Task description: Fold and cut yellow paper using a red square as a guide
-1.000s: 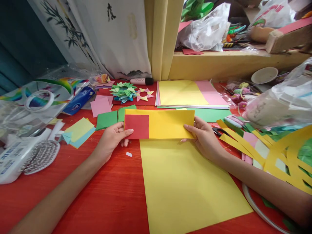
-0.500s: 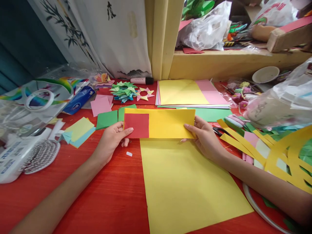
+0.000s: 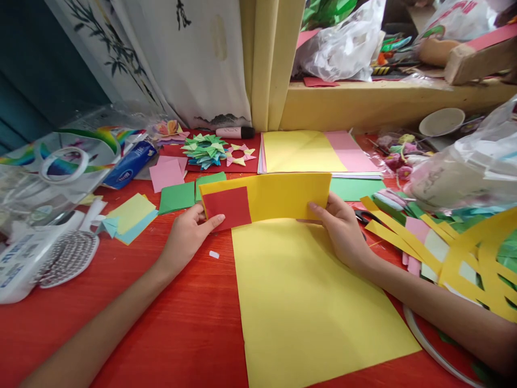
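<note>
Between my two hands a long yellow paper strip (image 3: 288,196) is held up, slightly curved. A red paper square (image 3: 228,208) lies against its left end. My left hand (image 3: 194,226) pinches that end, thumb on the red square and fingers behind. My right hand (image 3: 341,223) grips the strip's right end, with the thumb in front and the other fingers partly hidden behind. Below the strip, a large pale yellow sheet (image 3: 311,302) lies flat on the red table (image 3: 173,323). A small white scrap (image 3: 214,254) sits left of the sheet.
Green paper squares (image 3: 176,198), pink squares (image 3: 166,173) and folded paper stars (image 3: 205,151) lie behind. A stack of coloured sheets (image 3: 301,152) is at the back. At left is a hairbrush (image 3: 70,258); at right are scissors (image 3: 365,216) and cut yellow strips (image 3: 404,245).
The yellow strip has risen a little at its right end and now tilts and bows. The red square tilts with it. Both hands keep their hold.
</note>
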A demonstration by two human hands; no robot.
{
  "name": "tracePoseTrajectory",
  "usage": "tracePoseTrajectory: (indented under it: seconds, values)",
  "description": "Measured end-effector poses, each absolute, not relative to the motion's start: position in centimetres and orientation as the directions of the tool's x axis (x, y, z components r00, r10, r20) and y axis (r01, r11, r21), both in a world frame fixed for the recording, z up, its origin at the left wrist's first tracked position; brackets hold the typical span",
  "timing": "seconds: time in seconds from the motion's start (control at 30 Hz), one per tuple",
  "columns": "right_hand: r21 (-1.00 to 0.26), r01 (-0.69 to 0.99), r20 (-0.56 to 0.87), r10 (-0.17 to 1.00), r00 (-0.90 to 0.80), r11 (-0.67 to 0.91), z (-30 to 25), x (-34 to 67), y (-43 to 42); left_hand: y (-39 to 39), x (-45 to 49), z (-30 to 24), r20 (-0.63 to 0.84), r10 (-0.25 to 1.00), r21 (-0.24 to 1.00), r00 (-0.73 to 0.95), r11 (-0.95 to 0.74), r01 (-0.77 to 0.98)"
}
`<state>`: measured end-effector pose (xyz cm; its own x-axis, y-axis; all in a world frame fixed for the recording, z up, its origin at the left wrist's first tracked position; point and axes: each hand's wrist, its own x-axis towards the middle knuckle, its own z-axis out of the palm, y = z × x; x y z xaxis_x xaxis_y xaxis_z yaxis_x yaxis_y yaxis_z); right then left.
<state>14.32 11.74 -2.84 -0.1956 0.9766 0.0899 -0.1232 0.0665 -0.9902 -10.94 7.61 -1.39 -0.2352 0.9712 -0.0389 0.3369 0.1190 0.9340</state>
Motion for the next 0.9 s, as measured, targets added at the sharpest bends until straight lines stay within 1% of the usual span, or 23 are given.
tracePoseTrajectory:
  seconds: [0.07, 0.2, 0.33, 0.4, 0.53, 0.67, 0.77, 0.9]
  values:
    - [-0.987, -0.112, 0.132, 0.973, -0.187, 0.113, -2.9, 14.3, 11.8, 7.6, -10.8, -1.6, -0.023, 0.969, 0.930, -0.247, 0.111, 0.350]
    - [-0.985, -0.072, 0.170, 0.969, -0.179, 0.160, -3.1, 14.4, 12.0, 7.8, -10.9, -2.2, 0.005, 0.971, 0.935, -0.239, 0.080, 0.346]
    - [-0.978, -0.079, 0.205, 0.964, -0.167, 0.194, -3.4, 14.4, 12.1, 8.0, -11.0, -2.6, 0.062, 0.957, 0.893, -0.283, 0.074, 0.445]
    - [-0.976, -0.099, 0.211, 0.962, -0.176, 0.196, -3.5, 14.3, 12.1, 7.9, -10.9, -2.6, 0.076, 0.958, 0.890, -0.275, 0.059, 0.453]
    - [-0.980, -0.105, 0.186, 0.966, -0.178, 0.169, -3.4, 14.3, 12.0, 7.7, -10.5, -2.4, 0.071, 0.974, 0.932, -0.214, 0.012, 0.362]
    - [-0.981, -0.130, 0.165, 0.971, -0.175, 0.143, -3.1, 14.2, 11.8, 7.5, -10.5, -2.2, 0.004, 0.975, 0.955, -0.221, 0.062, 0.289]
    - [-0.985, -0.117, 0.146, 0.976, -0.160, 0.128, -3.0, 14.1, 11.8, 7.6, -10.5, -2.2, -0.018, 0.976, 0.968, -0.217, 0.071, 0.240]
    - [-0.989, -0.136, 0.092, 0.974, -0.207, 0.065, -2.8, 14.1, 11.7, 7.7, -10.3, -2.0, -0.045, 0.989, 0.980, -0.140, 0.071, 0.186]
